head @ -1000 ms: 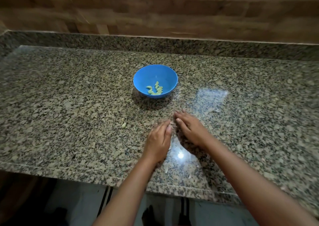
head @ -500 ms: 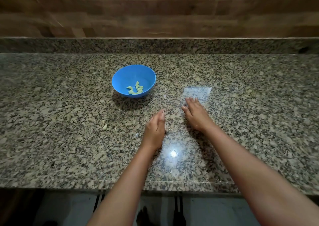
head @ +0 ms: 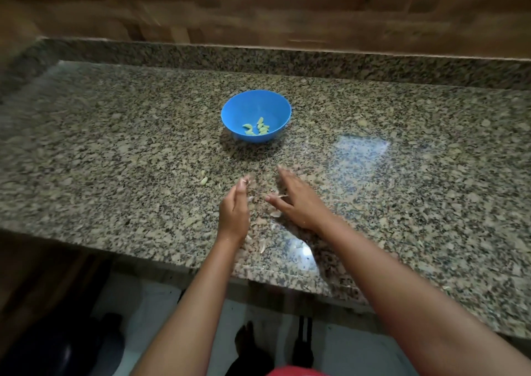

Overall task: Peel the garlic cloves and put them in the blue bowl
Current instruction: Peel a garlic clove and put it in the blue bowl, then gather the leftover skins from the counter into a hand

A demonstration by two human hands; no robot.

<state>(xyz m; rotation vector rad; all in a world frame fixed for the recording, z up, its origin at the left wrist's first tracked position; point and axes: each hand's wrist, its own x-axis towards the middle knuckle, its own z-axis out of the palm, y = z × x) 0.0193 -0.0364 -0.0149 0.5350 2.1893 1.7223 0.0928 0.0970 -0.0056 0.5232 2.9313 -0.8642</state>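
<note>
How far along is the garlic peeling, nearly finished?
Mostly done, it seems. Several peeled pale-green garlic cloves lie in the round blue plastic bowl. Both hands, left and right, hover over thin papery skins on the speckled granite counter; holding anything is unclear from blur. One small pale clove remains outside.
</note>
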